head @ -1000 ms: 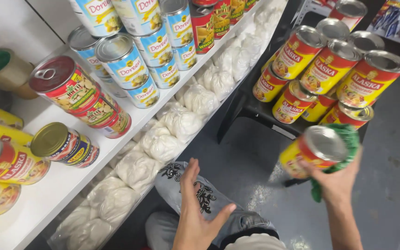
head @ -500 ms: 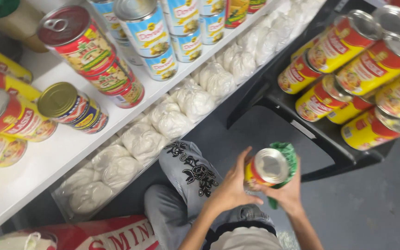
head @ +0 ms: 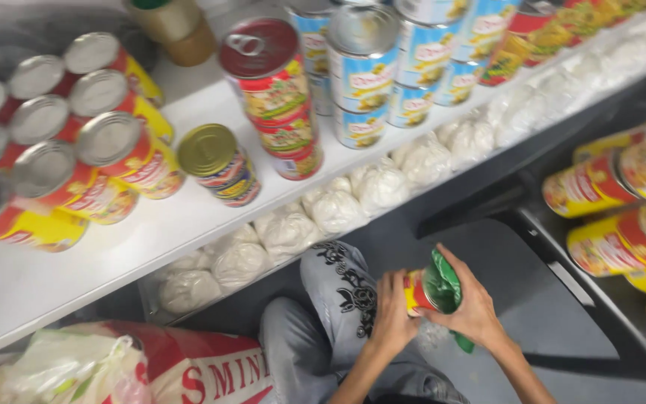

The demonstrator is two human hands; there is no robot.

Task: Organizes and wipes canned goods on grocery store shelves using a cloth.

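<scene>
Low in the head view, both my hands hold one red and yellow can (head: 417, 290) above my knee. My left hand (head: 392, 314) grips its left side. My right hand (head: 471, 303) presses a green cloth (head: 443, 286) over the can's top end, so the lid is hidden. Above them runs a white shelf (head: 54, 277) with cans standing on it: a tall stack of red-lidded cans (head: 274, 97), a short gold-lidded can (head: 218, 163), red and yellow cans (head: 76, 172) at the left, and blue and white cans (head: 368, 75) further back.
Several white bagged lumps (head: 338, 209) lie in a row on the lower shelf. A dark cart (head: 562, 247) at the right carries red and yellow cans (head: 622, 209) lying on their sides. A red and white sack (head: 211, 370) and plastic bag sit at bottom left.
My right hand brought the can from the cart side down to my lap, my left hand closed onto it, and the green cloth now covers its top. The view swung left toward the shelf.
</scene>
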